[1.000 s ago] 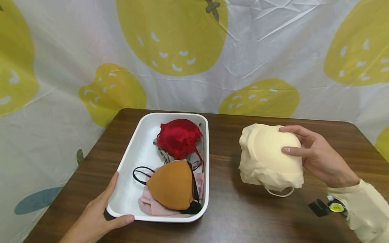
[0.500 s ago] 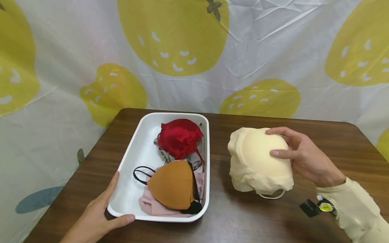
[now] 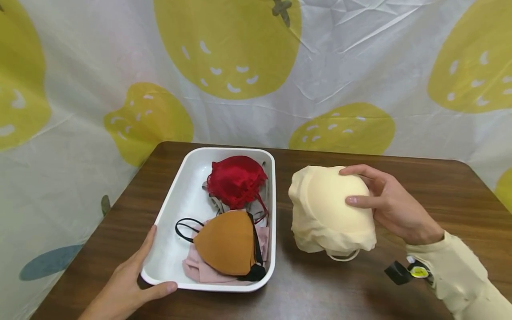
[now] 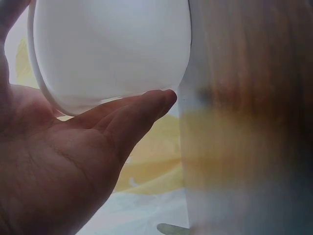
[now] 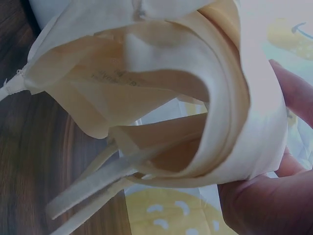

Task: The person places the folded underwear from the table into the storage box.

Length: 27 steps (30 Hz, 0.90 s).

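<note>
A folded cream bra [image 3: 334, 209] is above the right part of the dark wooden table, its cups stacked and thin straps hanging below. My right hand [image 3: 394, 206] grips its right side, thumb on the near cup and a finger at the top edge. The right wrist view looks into the bra's hollow inside [image 5: 161, 93], where faint print shows. My left hand [image 3: 128, 271] rests at the near left corner of a white tray [image 3: 168, 195], thumb and fingers straight and spread along its outer walls. In the tray lie a red lacy bra [image 3: 237, 181] and an orange-brown bra [image 3: 226, 243] with black straps.
Pale pink fabric [image 3: 204, 271] lies under the orange-brown bra, and grey fabric [image 3: 254, 208] under the red one. Behind the wooden table [image 3: 320, 293] hangs a white cloth [image 3: 248, 120] printed with yellow fruit.
My right hand has carried the cream bra leftward, nearer the tray's right side. The left hand and the tray have stayed in place.
</note>
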### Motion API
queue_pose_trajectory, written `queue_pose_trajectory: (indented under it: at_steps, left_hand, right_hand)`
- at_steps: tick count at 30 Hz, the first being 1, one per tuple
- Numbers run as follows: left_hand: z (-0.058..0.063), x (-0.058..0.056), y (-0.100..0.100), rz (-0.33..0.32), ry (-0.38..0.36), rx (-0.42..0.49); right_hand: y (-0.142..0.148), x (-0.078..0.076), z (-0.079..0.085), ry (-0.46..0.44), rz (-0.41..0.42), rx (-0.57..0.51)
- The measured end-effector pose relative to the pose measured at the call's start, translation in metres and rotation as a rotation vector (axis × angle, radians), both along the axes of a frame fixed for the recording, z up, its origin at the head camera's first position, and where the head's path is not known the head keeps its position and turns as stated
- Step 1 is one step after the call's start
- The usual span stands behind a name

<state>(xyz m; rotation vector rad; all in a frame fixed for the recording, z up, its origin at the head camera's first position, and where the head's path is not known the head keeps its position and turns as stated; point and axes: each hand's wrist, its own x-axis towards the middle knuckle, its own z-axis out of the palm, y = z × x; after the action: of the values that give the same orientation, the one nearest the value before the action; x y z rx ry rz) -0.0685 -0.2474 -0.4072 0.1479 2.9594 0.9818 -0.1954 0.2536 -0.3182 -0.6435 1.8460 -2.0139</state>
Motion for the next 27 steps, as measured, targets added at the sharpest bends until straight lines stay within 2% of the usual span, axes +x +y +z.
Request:
queue_pose_trajectory:
  at_steps: [6,14,27]
  left_hand:
    - [0.000,-0.001,0.001,-0.007,0.032,0.009]
    - [-0.003,0.001,0.001,-0.018,0.040,0.005]
    - [-0.001,0.000,0.001,-0.012,0.039,0.025]
  right_hand:
    - [-0.010,0.001,0.002,-0.002,0.010,-0.001]
    - [-0.026,-0.002,0.008,0.000,0.028,0.083]
    - [-0.051,-0.004,0.017,0.002,0.054,0.027]
